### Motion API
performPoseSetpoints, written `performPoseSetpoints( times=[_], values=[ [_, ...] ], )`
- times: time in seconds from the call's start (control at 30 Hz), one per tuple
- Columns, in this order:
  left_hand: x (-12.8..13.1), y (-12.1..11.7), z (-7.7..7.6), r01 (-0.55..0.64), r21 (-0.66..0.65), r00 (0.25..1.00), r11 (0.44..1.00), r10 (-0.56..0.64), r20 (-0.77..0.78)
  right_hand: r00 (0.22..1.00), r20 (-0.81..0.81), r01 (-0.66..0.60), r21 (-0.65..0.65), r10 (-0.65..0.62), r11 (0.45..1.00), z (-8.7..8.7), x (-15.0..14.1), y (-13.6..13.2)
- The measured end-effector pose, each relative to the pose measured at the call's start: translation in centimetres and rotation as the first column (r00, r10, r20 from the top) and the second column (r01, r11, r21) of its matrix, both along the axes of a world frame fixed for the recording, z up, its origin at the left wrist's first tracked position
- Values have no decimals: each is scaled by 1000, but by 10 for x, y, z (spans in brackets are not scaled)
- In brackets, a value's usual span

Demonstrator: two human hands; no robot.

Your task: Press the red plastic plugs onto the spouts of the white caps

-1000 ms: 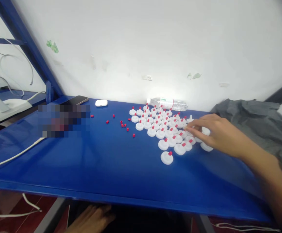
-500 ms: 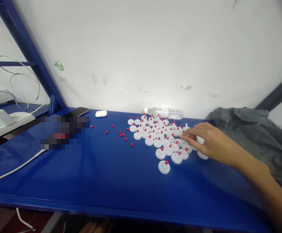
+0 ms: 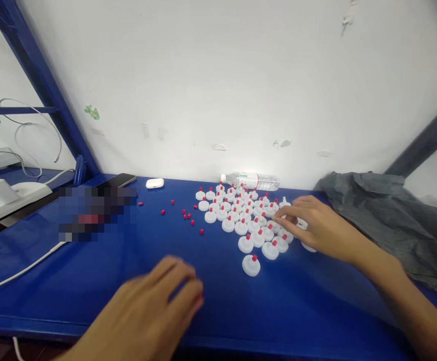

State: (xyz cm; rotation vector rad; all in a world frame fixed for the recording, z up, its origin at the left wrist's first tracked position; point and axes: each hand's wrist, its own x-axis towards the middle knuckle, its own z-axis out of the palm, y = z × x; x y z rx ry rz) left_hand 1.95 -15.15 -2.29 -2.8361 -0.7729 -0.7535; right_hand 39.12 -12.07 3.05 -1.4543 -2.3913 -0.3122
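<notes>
My left hand (image 3: 154,306) is over the front of the blue table, blurred by motion. Its fingers are bent, and a small red cap (image 3: 199,297) shows at the fingertips. On the right, my right hand (image 3: 312,223) reaches in over a group of round white plastic discs (image 3: 246,244) with short spouts, most topped by red caps. Thumb and forefinger meet in a pinch among these pieces; what lies between them is too small to make out. One white disc with a bare spout (image 3: 284,202) stands just behind this hand. Another disc is partly hidden under the palm.
Several loose red caps (image 3: 192,222) are scattered left of the discs. A clear plastic bottle (image 3: 250,181) lies along the wall. Also here are a white earbud case (image 3: 155,183), a phone (image 3: 122,180), a white cable (image 3: 22,272) and a dark grey plastic bag (image 3: 369,210).
My left hand has come up from below the table edge onto the table, with a red cap at its fingertips. My right hand stays pinched at nearly the same spot. The view has shifted slightly.
</notes>
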Motion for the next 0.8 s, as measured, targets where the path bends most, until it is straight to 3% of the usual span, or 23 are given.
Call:
performPoseSetpoints(
  times=[0.1, 0.27, 0.57, 0.8],
  values=[
    [28, 55, 21, -20, -18, 999, 1000, 19, -30, 1000, 1, 10, -8, -10, 1000, 0, 0, 0],
    [48, 109, 7, -62, -95, 996, 994, 56, -67, 1000, 1, 2, -27, -2, 1000, -1, -3, 0],
    [50, 148, 5, -237, 52, 966, 970, 241, -92, 999, -3, 38, -9, -38, 999, 0, -4, -1],
    [43, 153, 2, -256, 59, 964, 965, 260, -56, 983, -167, 60, -91, -74, 994, 16, -5, -12]
  ],
)
